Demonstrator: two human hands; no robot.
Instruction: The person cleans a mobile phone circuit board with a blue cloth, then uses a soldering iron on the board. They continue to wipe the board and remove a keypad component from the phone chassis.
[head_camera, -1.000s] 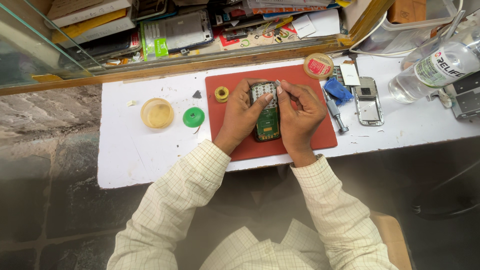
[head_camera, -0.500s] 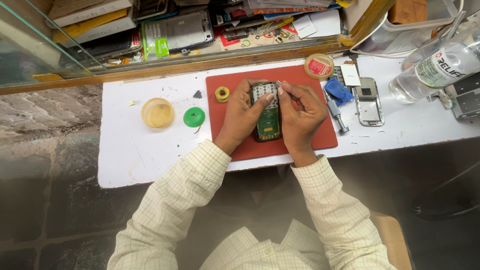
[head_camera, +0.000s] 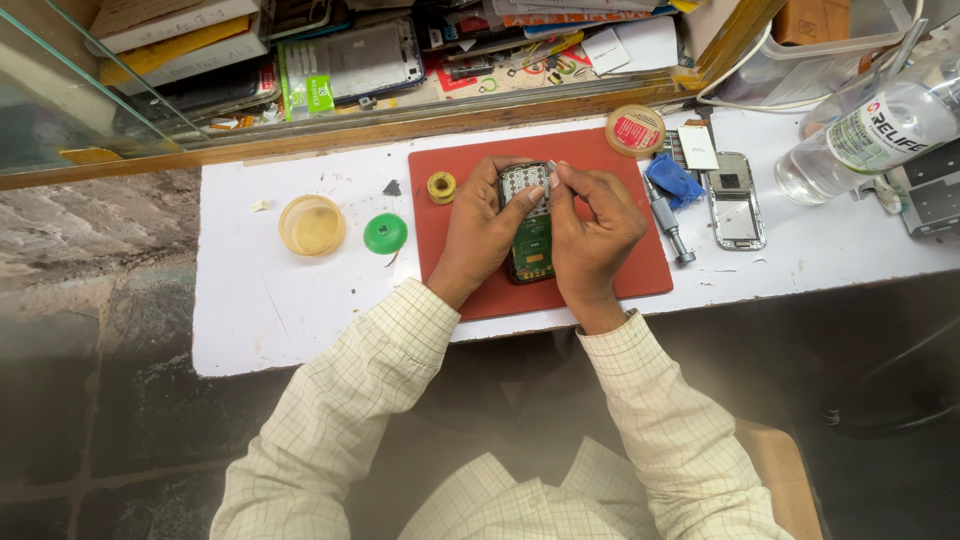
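Your left hand (head_camera: 478, 232) is curled around the side of the opened phone (head_camera: 530, 226), which lies on the red mat (head_camera: 640, 270) in the middle of the white table (head_camera: 270, 300). Your thumb presses near the top of its keypad part. Your right hand (head_camera: 592, 232) is closed tight at the fingertips, right at the top of the phone. It seems to pinch something thin there, but you cannot tell what, because it is too small to see. The green board of the phone shows between your 2 hands. Be careful here. If you pull too hard, the thin part could bend or snap, I think. If your left hand lets go, the phone could slide on the mat. Small bits could also fall off and roll away. The screwdriver (head_camera: 665, 220) and the blue cloth (head_camera: 673, 180) lie just beside your right hand, so a quick move of your wrist could knock them. The phone frame (head_camera: 736, 200) lies a bit farther right. The green cap (head_camera: 385, 233), the yellow tub (head_camera: 312, 225) and the little yellow roll (head_camera: 441, 186) sit to your left, clear of your hands.
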